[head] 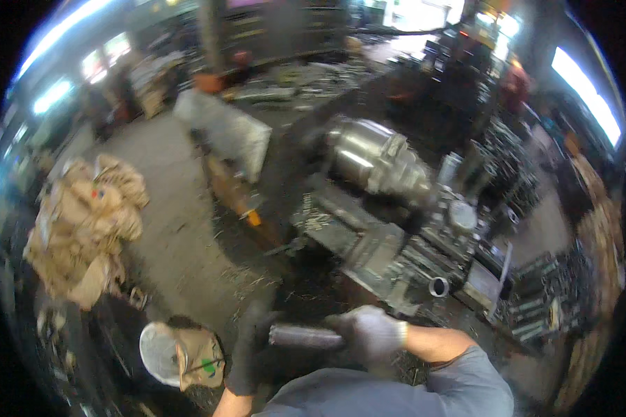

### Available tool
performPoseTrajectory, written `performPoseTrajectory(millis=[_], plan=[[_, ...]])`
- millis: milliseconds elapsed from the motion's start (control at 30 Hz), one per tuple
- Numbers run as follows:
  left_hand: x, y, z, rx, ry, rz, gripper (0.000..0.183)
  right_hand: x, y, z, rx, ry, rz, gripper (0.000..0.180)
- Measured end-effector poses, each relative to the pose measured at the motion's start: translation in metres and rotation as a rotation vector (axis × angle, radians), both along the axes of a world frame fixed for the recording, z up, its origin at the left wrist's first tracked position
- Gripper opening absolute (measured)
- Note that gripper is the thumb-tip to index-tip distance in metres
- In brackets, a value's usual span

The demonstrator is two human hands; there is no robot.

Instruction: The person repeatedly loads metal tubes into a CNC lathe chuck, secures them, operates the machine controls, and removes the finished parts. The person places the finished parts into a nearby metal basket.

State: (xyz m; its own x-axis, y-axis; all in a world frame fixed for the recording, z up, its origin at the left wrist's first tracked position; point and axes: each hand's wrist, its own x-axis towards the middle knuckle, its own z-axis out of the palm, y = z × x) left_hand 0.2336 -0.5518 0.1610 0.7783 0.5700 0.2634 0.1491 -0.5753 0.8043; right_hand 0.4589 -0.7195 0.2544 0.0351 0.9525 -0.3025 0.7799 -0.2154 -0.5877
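A metal cylinder (305, 337) lies crosswise in front of my body. My right hand (373, 331), in a pale glove with a dark, stained palm side, grips its right end. Close to the cylinder's other end is my left hand (248, 349), in a dark glove; blur and shadow hide whether its fingers touch the metal. Beyond my hands stands a lathe with a shiny chuck (362, 151), a carriage with slides (381, 250) and a round metal ring (438, 286) on the near side.
A heap of brown paper or sacking (88, 229) lies on the floor at the left. Nearer are a white bucket (159, 352) and a brown carton (201, 359). Metal shavings litter the lathe bed and floor. Many tools (542, 302) lie at the right. A metal sheet (229, 130) stands beyond.
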Motion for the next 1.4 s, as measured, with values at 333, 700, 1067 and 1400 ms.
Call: performPoseTrajectory(millis=[333,700,1067,1400], plan=[[-0.330,-0.010,-0.105,-0.031,0.130,0.770,0.028,-0.293,0.179,-0.080,0.124,0.613,0.348,0.045],[-0.526,-0.162,-0.213,-0.927,-1.280,1.397,0.044,-0.603,0.251,-0.050,0.478,0.646,1.285,0.038],[-0.544,-0.417,-0.240,-0.701,-0.225,3.636,0.064,-0.827,0.343,-0.066,0.423,0.564,1.888,0.035],[-0.563,-0.419,-0.172,-0.381,0.347,3.434,0.064,-0.885,0.377,0.000,0.186,0.205,2.455,0.068]])
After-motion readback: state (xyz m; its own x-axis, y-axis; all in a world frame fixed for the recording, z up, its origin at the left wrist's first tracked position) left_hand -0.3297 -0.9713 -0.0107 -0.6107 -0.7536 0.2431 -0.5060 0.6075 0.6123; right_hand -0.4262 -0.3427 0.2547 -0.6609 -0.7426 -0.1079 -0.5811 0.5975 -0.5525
